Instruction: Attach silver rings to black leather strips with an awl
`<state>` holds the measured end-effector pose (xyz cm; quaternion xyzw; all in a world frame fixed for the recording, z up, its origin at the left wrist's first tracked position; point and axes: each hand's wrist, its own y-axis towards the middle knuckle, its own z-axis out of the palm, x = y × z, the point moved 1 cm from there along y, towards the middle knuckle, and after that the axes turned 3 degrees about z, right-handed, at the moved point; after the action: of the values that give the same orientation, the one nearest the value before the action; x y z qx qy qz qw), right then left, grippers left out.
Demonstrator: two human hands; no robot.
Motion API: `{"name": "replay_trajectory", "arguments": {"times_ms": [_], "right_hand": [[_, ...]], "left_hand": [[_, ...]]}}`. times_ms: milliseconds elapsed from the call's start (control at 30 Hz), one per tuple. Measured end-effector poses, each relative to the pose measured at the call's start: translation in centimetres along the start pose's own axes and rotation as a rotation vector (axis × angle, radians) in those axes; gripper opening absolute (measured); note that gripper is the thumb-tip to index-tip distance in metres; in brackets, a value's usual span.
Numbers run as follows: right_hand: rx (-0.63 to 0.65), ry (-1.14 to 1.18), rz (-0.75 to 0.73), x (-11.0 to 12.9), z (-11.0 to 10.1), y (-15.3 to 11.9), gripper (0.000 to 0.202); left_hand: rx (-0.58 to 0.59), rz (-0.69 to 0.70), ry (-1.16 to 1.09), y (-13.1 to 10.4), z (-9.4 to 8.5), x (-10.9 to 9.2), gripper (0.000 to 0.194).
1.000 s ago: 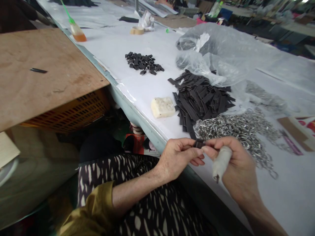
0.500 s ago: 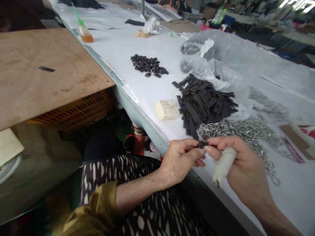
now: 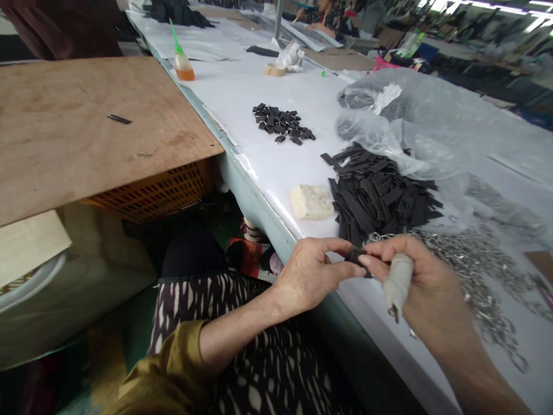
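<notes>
My left hand point(image 3: 309, 274) pinches a small dark strip point(image 3: 355, 255) between thumb and fingers, above the table's front edge. The thumb and forefinger of my right hand point(image 3: 423, 282) are closed on the same strip from the other side. A pale cloth wrap point(image 3: 398, 282) covers one of the right hand's fingers. Just beyond the hands lie a heap of dark strips point(image 3: 380, 193) and a spread of metal rings point(image 3: 479, 276). To their left sits a cream block point(image 3: 313, 202). Farther back is a small pile of dark looped tabs with metal in them point(image 3: 280, 122).
Clear plastic bags point(image 3: 415, 127) lie behind the strips. A bottle of orange liquid point(image 3: 184, 66), a tape roll point(image 3: 275, 70) and crumpled white material point(image 3: 291, 56) stand farther off. On the left are a wooden board point(image 3: 95, 127) and an orange crate point(image 3: 159, 190). Another person point(image 3: 326, 20) sits far back.
The view has swung left, so the table's things sit farther right and lower. Both hands still pinch the dark strip, with the fingers slightly shifted.
</notes>
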<state>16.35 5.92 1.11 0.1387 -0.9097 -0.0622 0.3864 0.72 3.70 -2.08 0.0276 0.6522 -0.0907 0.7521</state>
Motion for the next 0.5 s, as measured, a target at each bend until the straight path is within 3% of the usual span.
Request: {"name": "replay_trajectory", "arguments": {"times_ms": [100, 167, 500], "right_hand": [[0.028, 0.018, 0.018, -0.2, 0.2, -0.1, 0.024], [0.035, 0.027, 0.031, -0.2, 0.2, -0.2, 0.022], [0.016, 0.035, 0.071, -0.9, 0.3, -0.1, 0.019]], "left_hand": [[0.115, -0.168, -0.387, 0.5, 0.8, 0.8, 0.033], [0.108, -0.210, -0.499, 0.8, 1.2, 1.2, 0.035], [0.012, -0.249, -0.581, 1.2, 1.9, 1.1, 0.025]]}}
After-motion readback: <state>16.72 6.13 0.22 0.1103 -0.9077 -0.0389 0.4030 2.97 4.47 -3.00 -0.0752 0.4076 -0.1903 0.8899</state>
